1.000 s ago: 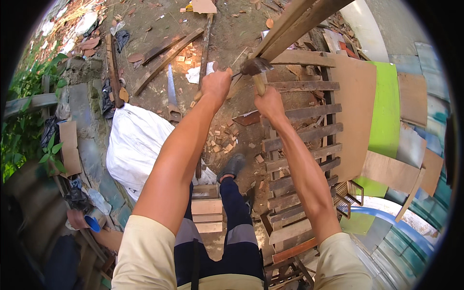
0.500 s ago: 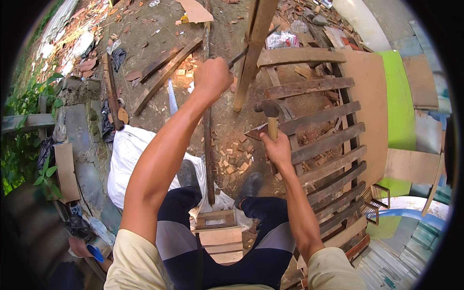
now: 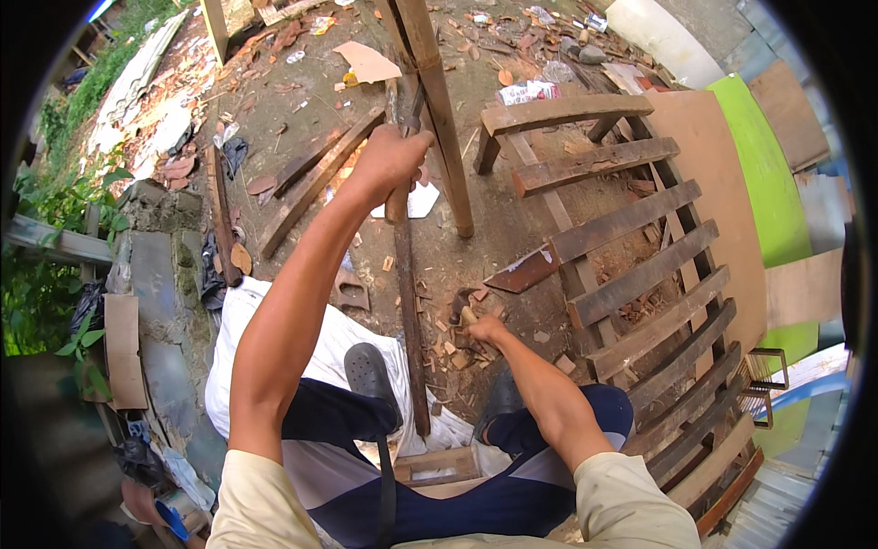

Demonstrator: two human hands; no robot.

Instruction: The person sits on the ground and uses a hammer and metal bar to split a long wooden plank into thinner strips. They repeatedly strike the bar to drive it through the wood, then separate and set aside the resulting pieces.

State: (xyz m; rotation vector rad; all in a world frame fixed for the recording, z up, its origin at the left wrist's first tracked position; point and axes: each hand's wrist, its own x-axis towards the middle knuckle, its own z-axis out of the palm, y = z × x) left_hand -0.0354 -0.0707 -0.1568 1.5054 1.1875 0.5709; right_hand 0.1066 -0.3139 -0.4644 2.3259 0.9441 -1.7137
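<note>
I have the left hand [image 3: 393, 163] clenched round a slim tool with a brown wooden handle [image 3: 396, 207] and a dark metal shaft. Handle end sticks out below the fist, shaft points up beside the tall brown timber post [image 3: 445, 137] — can't tell from here if it touches. Post looks like two lengths side by side, slightly tilted in my view, lower end to the right of the fist.

Right hand [image 3: 485, 331] is lower and nearer the body, fingers wrapped round a claw hammer with a pale wooden handle and dark metal head [image 3: 461, 306]. Hammer is by the scatter of small tan wood offcuts [image 3: 448, 352]; I can't confirm contact with them or the ground.

Between the arms I get a long, narrow dark wooden strip [image 3: 408, 311] running toward the feet. The brown handsaw handle [image 3: 351, 291] is just left of it — blade mostly hidden by the left forearm. White fabric sack [image 3: 240, 352] lies further left, partly behind that arm. Grey perforated clog [image 3: 373, 373] on the left foot, near the strip. Right side: weathered slatted wooden frame [image 3: 631, 220], flat tan board [image 3: 732, 201] beyond it, then bright green panel [image 3: 766, 156].
</note>
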